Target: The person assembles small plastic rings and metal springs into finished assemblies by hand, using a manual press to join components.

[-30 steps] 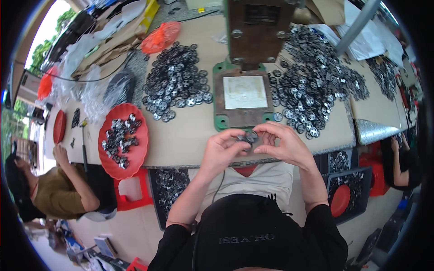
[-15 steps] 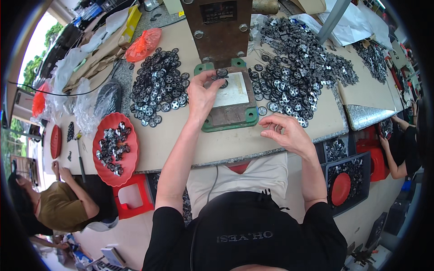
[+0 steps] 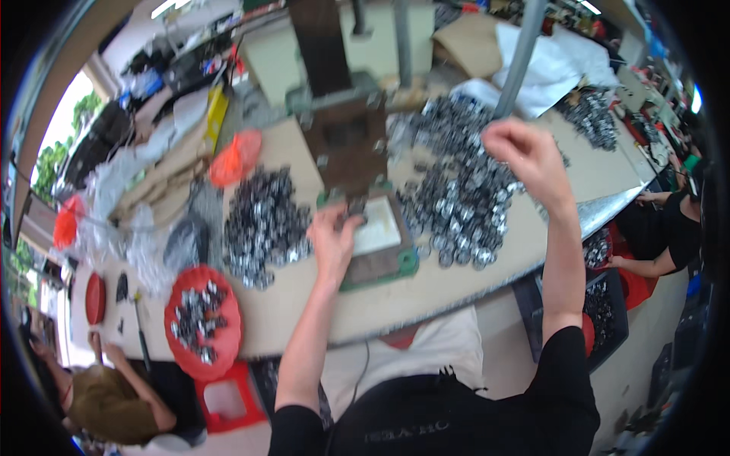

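Observation:
My left hand (image 3: pixel 331 239) is closed at the fingertips on a small black wheel (image 3: pixel 357 216), over the pale plate (image 3: pixel 378 232) on the green base of a brown metal press (image 3: pixel 353 148). Motion blur hides the wheel's details. Raised at the right, my right hand (image 3: pixel 528 156) has its fingers curled together near a grey post. Whatever they may hold is hidden by the fingers and the blur. Black and silver wheels (image 3: pixel 266 220) lie heaped left of the press. A larger heap (image 3: pixel 464 216) spreads to its right, with small dark parts behind.
A red scalloped tray (image 3: pixel 234 323) of small parts stands at the table's front left, above a red stool (image 3: pixel 236 399). An orange plastic bag (image 3: pixel 234 158) lies behind the left heap. The grey post (image 3: pixel 521 64) rises at the back right. Other people sit on both sides.
My right hand has risen from the table's front edge beside the press to the upper right, and its fingers have curled in. The left stays at the plate with the wheel. The whole view has shifted.

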Demonstrator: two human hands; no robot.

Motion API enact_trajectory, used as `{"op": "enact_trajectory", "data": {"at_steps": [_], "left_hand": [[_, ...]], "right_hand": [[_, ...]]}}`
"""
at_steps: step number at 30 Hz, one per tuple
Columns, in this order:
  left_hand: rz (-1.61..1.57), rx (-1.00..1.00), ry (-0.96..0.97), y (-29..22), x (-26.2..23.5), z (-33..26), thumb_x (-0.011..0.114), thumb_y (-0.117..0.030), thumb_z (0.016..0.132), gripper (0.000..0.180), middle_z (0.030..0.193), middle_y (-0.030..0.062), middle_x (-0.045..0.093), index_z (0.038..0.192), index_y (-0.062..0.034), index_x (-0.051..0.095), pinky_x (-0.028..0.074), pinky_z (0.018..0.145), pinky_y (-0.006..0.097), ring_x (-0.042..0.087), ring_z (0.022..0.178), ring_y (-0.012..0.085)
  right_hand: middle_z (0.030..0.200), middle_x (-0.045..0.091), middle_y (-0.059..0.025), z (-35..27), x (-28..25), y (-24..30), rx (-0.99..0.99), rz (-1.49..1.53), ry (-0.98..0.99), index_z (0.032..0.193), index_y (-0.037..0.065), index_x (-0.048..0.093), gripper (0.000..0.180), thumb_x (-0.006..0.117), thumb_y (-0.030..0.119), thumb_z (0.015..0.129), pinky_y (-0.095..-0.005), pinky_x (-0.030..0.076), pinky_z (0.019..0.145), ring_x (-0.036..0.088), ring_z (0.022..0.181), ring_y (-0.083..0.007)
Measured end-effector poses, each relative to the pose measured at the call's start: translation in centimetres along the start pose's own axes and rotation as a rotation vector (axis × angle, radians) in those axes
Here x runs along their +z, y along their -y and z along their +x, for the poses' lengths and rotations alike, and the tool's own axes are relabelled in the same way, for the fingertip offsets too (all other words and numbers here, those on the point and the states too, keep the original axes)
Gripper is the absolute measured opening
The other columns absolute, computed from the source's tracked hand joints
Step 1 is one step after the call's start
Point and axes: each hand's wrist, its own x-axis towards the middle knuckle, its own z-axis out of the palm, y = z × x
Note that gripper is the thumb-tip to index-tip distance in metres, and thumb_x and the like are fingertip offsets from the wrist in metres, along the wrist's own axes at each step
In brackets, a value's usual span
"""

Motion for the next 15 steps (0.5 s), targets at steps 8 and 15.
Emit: {"op": "enact_trajectory", "data": {"at_steps": [8,15], "left_hand": [[-0.094,0.09,-0.006,0.4,1.1,0.5,0.067,-0.005,0.068,0.023,0.088,0.0155,0.06,0.088,0.0043,0.061,0.048,0.069,0.03,0.06,0.077,0.0226],[-0.166,0.045,0.032,1.3,1.3,0.7,0.065,-0.007,0.07,0.02,0.08,0.0089,0.057,0.085,0.0049,0.059,0.042,0.06,0.025,0.052,0.066,0.0139]], "right_hand": [[0.07,0.059,-0.0008,19.5,-4.9,5.7,-0.242,0.148,-0.315,0.085,0.004,0.065,0.046,0.049,0.048,0.086,-0.0213,0.041,0.055,0.051,0.061,-0.0058],[0.075,0.064,-0.012,27.0,-0.1,13.3,-0.038,-0.204,-0.193,0.085,0.003,0.061,0.06,0.031,0.055,0.084,-0.0343,0.049,0.054,0.062,0.064,-0.0189]]}}
